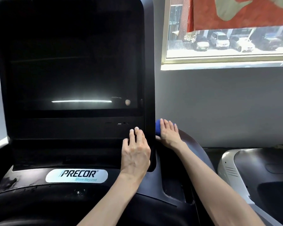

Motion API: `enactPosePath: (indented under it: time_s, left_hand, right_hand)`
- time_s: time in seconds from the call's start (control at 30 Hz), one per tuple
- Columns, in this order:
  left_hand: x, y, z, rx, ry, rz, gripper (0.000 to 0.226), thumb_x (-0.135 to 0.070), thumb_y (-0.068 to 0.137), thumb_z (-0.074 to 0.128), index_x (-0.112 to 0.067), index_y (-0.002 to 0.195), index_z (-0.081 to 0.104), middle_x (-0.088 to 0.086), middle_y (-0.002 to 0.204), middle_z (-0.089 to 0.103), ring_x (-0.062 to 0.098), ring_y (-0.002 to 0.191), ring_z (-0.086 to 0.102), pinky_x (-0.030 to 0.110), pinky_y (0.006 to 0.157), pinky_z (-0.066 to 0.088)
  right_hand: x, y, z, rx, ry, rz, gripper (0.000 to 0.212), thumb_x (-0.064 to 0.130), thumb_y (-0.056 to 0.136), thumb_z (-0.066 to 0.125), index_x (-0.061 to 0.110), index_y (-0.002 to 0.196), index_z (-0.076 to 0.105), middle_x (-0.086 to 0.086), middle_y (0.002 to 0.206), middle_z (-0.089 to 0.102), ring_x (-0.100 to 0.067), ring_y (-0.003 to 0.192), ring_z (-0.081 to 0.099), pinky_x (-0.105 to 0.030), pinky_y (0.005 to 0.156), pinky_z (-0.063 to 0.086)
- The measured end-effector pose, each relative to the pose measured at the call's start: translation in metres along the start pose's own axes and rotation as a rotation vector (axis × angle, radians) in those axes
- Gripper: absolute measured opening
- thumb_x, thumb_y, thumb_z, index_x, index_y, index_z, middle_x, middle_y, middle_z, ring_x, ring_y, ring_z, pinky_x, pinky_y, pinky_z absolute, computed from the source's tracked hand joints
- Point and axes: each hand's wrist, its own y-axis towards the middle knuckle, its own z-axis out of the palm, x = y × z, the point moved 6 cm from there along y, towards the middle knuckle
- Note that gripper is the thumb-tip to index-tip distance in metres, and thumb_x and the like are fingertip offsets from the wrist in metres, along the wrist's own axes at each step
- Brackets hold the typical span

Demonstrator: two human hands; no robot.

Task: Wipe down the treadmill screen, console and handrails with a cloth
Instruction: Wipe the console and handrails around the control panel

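Blue cloth (157,128) under right hand (169,136) fingers (163,126), beside screen (72,62)

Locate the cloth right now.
Head view, right of centre: the blue cloth sits under the right hand, against the right edge of the screen frame.
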Motion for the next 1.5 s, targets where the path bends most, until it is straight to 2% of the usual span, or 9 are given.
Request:
enactPosePath:
  time_s: [0.13, 0.33, 0.47, 0.63, 0.8, 1.0, 1.2, 1.37, 1.5]
  left_hand:
    - [-0.002, -0.006, -0.002, 0.014, -0.002, -0.028, 0.056, -0.003, 0.069, 0.034, 0.009, 0.117, 0.061, 0.024, 0.120, 0.062, 0.036, 0.107, 0.063, 0.044, 0.078, 0.055]
    - [0.001, -0.011, 0.000, 0.024, 0.016, -0.056, 0.069, -0.004, 0.055, 0.070, 0.008, 0.122, 0.058, 0.023, 0.125, 0.060, 0.035, 0.112, 0.061, 0.044, 0.085, 0.054]
    - [-0.002, -0.011, 0.002, 0.024, 0.041, -0.039, 0.062, -0.002, 0.062, 0.069, 0.008, 0.122, 0.058, 0.022, 0.125, 0.059, 0.035, 0.113, 0.060, 0.041, 0.085, 0.054]
    - [-0.004, -0.008, 0.001, 0.091, 0.044, -0.058, 0.056, -0.006, 0.063, 0.072, 0.007, 0.116, 0.063, 0.023, 0.124, 0.059, 0.036, 0.111, 0.060, 0.039, 0.086, 0.053]
    - [-0.002, -0.014, -0.003, 0.077, -0.067, -0.101, 0.072, -0.016, 0.087, 0.045, 0.000, 0.149, 0.010, 0.017, 0.157, 0.007, 0.028, 0.146, 0.012, 0.039, 0.115, 0.020]
    - [-0.020, -0.040, 0.004, 0.016, -0.181, -0.002, 0.059, -0.018, 0.059, 0.074, -0.005, 0.115, 0.060, 0.011, 0.113, 0.058, 0.024, 0.102, 0.060, 0.041, 0.091, 0.046]
    - [-0.023, -0.050, 0.019, 0.148, -0.151, 0.009, 0.068, -0.016, 0.090, 0.041, -0.004, 0.149, 0.009, 0.010, 0.158, 0.008, 0.021, 0.147, 0.009, 0.041, 0.119, 0.005]
    - [-0.006, -0.049, 0.029, 0.133, -0.212, -0.039, 0.065, -0.015, 0.091, 0.039, -0.006, 0.150, 0.013, 0.007, 0.157, 0.019, 0.018, 0.145, 0.016, 0.039, 0.121, 0.006]
    - [0.002, -0.048, 0.041, 0.223, -0.184, -0.009, 0.067, -0.014, 0.090, 0.038, -0.006, 0.150, 0.009, 0.004, 0.155, 0.025, 0.015, 0.144, 0.019, 0.038, 0.120, 0.005]
  right_hand:
    - [-0.036, -0.037, 0.005, -0.075, -0.027, 0.351, 0.103, 0.064, 0.079, 0.054, -0.001, 0.145, 0.008, -0.024, 0.149, 0.018, -0.038, 0.138, 0.017, -0.048, 0.113, 0.014]
    - [-0.081, -0.132, 0.020, -0.029, -0.122, 0.785, 0.103, 0.068, 0.081, 0.047, -0.007, 0.140, 0.009, -0.029, 0.139, 0.032, -0.043, 0.121, 0.041, -0.053, 0.098, 0.038]
    - [-0.079, -0.115, 0.017, -0.003, -0.094, 0.779, 0.105, 0.066, 0.080, 0.052, -0.008, 0.141, 0.008, -0.028, 0.141, 0.028, -0.044, 0.126, 0.034, -0.055, 0.104, 0.029]
    - [-0.073, -0.067, 0.005, 0.008, -0.004, 0.411, 0.108, 0.066, 0.075, 0.060, 0.001, 0.145, 0.007, -0.018, 0.144, 0.025, -0.036, 0.129, 0.030, -0.046, 0.107, 0.022]
    - [-0.073, -0.123, 0.012, -0.005, -0.038, 0.697, 0.101, 0.058, 0.079, 0.060, -0.003, 0.141, 0.009, -0.027, 0.141, 0.028, -0.044, 0.124, 0.036, -0.050, 0.103, 0.031]
    - [-0.073, -0.185, 0.026, -0.031, -0.109, 0.857, 0.098, 0.059, 0.084, 0.051, -0.009, 0.140, 0.008, -0.030, 0.140, 0.029, -0.045, 0.124, 0.037, -0.053, 0.103, 0.031]
    - [-0.080, -0.110, 0.012, -0.086, 0.037, 0.537, 0.094, 0.052, 0.085, 0.057, 0.000, 0.145, 0.008, -0.022, 0.150, 0.017, -0.038, 0.137, 0.021, -0.046, 0.113, 0.013]
    - [-0.053, -0.119, 0.011, -0.438, 0.452, 0.297, 0.047, -0.003, 0.091, 0.044, 0.003, 0.138, 0.041, -0.014, 0.147, 0.037, -0.028, 0.140, 0.025, -0.039, 0.117, 0.009]
    - [0.004, -0.088, 0.014, -0.318, 0.694, -0.002, 0.035, 0.000, 0.089, 0.051, 0.008, 0.122, 0.059, -0.008, 0.130, 0.056, -0.021, 0.129, 0.044, -0.023, 0.108, 0.027]
